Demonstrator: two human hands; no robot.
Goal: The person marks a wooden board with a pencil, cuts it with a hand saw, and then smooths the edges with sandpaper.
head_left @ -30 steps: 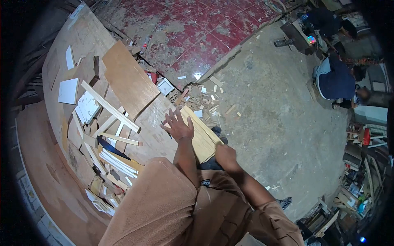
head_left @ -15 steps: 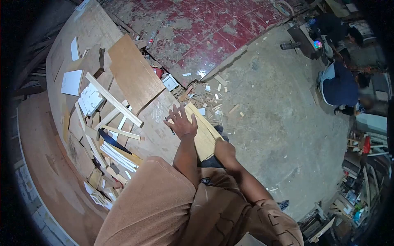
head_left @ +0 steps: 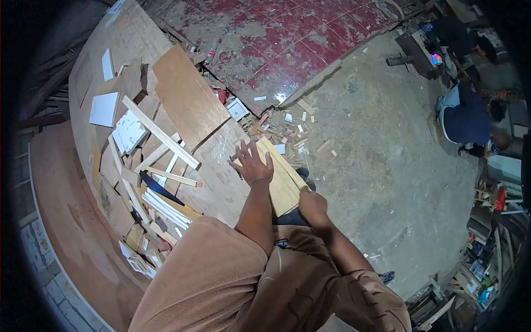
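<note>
While the left hand (head_left: 253, 165) lies with fingers spread on the pale board (head_left: 285, 180) mid-frame, the right hand (head_left: 313, 206) grips its near end.

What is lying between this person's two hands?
In the head view, a pale wooden plank runs between them: left hand spread at its edge, right hand at its near end.

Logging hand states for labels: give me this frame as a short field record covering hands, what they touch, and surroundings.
left hand: open, fingers spread, flat on the board
right hand: closed on the board's near end
board: pale wood, at the workbench edge
workbench: littered with wood strips
floor: wood scraps by the bench; another person crouched far off
</note>
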